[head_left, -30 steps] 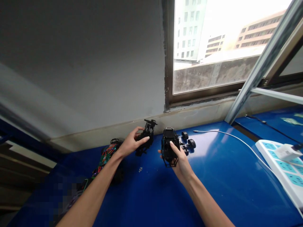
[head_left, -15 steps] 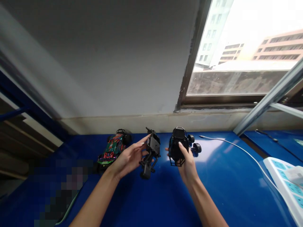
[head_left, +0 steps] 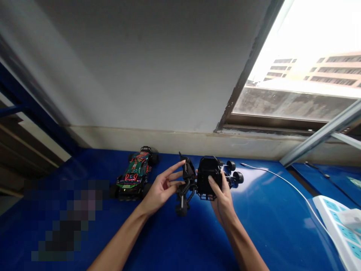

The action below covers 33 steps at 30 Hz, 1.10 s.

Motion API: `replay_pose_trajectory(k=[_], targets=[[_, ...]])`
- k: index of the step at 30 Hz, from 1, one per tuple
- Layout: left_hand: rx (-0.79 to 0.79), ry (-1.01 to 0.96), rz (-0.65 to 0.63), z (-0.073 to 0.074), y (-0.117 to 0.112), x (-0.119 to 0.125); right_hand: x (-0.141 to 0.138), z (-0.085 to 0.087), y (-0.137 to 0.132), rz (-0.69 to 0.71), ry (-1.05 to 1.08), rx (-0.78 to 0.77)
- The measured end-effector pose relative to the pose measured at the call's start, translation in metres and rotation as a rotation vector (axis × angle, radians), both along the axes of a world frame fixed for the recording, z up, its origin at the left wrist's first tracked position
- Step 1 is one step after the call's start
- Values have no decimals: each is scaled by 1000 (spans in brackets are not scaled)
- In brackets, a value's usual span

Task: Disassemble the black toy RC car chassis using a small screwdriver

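Note:
My left hand [head_left: 161, 188] grips a black toy car chassis [head_left: 187, 180] along its left side, fingers reaching behind it. The chassis stands on end, with springs and a wheel at its lower end. My right hand [head_left: 225, 201] holds a black car body shell [head_left: 208, 173] with bars at its lower edge, thumb on the face towards me. Chassis and shell are side by side, nearly touching; whether they meet I cannot tell. Behind the shell, more black wheels [head_left: 238, 177] show at the right, their other parts hidden.
A green and red toy car [head_left: 137, 171] stands to the left on the blue table [head_left: 270, 226]. A white cable [head_left: 284, 182] runs right towards a white power strip [head_left: 335, 222]. A pixelated patch covers something at lower left. Wall and window rise behind the table.
My left hand has brought the chassis rightwards, up beside the shell. The shell has shifted slightly left and turned its broad face more towards me. The head view has also moved a little.

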<state>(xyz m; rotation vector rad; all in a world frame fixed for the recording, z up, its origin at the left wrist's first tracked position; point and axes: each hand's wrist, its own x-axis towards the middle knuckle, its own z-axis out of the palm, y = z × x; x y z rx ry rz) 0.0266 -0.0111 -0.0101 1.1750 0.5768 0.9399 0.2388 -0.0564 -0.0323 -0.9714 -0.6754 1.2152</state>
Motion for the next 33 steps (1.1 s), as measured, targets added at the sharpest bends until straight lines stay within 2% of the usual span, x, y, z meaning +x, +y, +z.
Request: replay_pose_trajectory(k=[5,8,12,15,17,19,22,25,29,31,33], targets=[[444,327,124,0,-6,0,-5,5,-2,-39,-6,8],[654,419,159,1,-7,0,-4,6,-3,-46,4,-6],[767,472,193,-3,-8,-2,-3,8,-5,-16,39,-54],[781,492,369,-3,-11,-3,-3,9,-7,28,71,-97],[706,441,476,0,-11,-2,-2,8,-9,59,90,-128],[505,295,477,2,-10,-2,-1,7,-10,101,103,-165],[190,77,404,0,-4,0,4,5,-10,158,116,-211],[19,-13,348,-4,4,-2,8,7,-9,153,129,-236],[-324,-156,158,-3,8,-7,6,14,-5,120,207,-245],[-394,-185,117,-1,6,-7,3,17,-2,168,260,-223],[-381,-160,121,1,5,-7,-1,18,0,186,254,-173]])
